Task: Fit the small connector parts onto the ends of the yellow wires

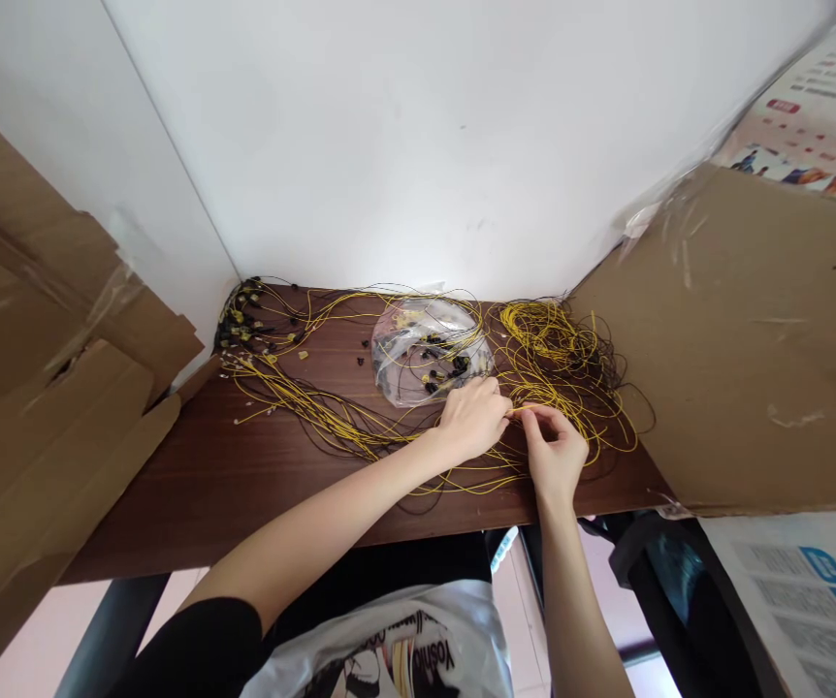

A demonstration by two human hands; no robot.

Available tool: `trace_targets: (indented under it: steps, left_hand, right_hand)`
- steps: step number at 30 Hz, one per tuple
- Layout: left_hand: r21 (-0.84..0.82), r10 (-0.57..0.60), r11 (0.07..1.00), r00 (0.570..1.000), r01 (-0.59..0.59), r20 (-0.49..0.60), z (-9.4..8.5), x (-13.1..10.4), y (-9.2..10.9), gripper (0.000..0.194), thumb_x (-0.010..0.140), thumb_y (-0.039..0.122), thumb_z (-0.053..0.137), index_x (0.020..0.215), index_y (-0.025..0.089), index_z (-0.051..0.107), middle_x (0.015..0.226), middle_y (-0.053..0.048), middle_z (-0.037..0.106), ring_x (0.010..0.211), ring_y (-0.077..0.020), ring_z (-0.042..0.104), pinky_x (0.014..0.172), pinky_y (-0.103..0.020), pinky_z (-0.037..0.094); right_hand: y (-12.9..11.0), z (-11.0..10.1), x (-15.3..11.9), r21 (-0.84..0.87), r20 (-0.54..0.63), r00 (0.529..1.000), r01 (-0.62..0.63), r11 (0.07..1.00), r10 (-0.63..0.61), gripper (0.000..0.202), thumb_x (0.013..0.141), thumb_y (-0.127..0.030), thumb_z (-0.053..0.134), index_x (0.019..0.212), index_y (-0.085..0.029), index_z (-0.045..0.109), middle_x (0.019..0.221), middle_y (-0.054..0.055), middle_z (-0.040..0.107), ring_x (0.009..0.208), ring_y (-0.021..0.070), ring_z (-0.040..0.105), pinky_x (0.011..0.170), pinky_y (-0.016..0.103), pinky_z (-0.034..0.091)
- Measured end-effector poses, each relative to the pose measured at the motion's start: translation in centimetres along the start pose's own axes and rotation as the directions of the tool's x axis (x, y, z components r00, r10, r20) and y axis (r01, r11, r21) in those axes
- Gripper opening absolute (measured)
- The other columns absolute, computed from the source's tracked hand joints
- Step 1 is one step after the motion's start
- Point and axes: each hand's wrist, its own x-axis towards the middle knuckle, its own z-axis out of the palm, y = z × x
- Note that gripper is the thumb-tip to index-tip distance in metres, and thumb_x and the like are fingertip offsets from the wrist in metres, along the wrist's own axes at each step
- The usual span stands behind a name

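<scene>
My left hand (474, 419) is closed, back upward, with its fingertips on a thin yellow wire (515, 412). Just to its right, my right hand (558, 454) pinches the same wire between thumb and forefinger. Around both hands lie loose yellow and black wires, and a tangled heap of wires (545, 334) sits beyond my right hand. Behind my left hand is a clear plastic bag (396, 388) with small black pieces in or on it. A long bundle of wires (323, 417) runs left from under my left hand. My curled fingers hide the wire's ends.
Wire ends with black and yellow connectors (240, 325) pile up in the table's far left corner. The brown table (200, 499) meets a white wall (403, 145) behind. Cardboard panels stand at the left (47, 388) and right (753, 359). Small black pieces (361, 361) lie beside the bag.
</scene>
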Motion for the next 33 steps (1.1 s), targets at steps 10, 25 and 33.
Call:
trace_targets:
  steps: [10, 25, 33]
  left_hand:
    - [0.103, -0.015, 0.995, 1.000, 0.018, -0.024, 0.5, 0.2, 0.6, 0.020, 0.086, 0.018, 0.046, 0.084, 0.015, 0.066, 0.092, -0.007, 0.059, 0.091, -0.0224, 0.055, 0.066, -0.031, 0.048]
    - [-0.051, -0.028, 0.998, 0.999, 0.025, -0.046, -0.9, 0.4, 0.2, 0.020, 0.082, 0.021, 0.051, 0.093, 0.025, 0.067, 0.092, -0.003, 0.062, 0.084, -0.0199, 0.060, 0.064, -0.029, 0.048]
    - [-0.001, -0.056, 0.998, 0.996, 0.056, -0.065, 0.5, 1.5, 0.9, 0.016, 0.081, 0.028, 0.055, 0.079, 0.018, 0.067, 0.088, -0.004, 0.063, 0.083, -0.0234, 0.062, 0.061, -0.032, 0.050]
  right_hand:
    - [-0.3, 0.0, -0.4, -0.060, -0.078, 0.994, 0.070, 0.996, -0.075, 0.028, 0.083, -0.039, 0.054, 0.089, -0.015, 0.067, 0.085, 0.008, 0.069, 0.076, 0.0214, 0.064, 0.075, 0.033, 0.049]
    - [-0.3, 0.0, -0.2, -0.037, -0.091, 0.993, 0.078, 0.996, -0.081, 0.027, 0.084, -0.038, 0.053, 0.087, -0.015, 0.066, 0.087, 0.009, 0.069, 0.079, 0.0217, 0.065, 0.077, 0.034, 0.049]
    - [-0.5, 0.0, -0.5, -0.080, -0.084, 0.989, 0.118, 0.990, -0.125, 0.026, 0.085, -0.038, 0.054, 0.089, -0.016, 0.067, 0.085, 0.007, 0.069, 0.077, 0.0212, 0.065, 0.077, 0.033, 0.049]
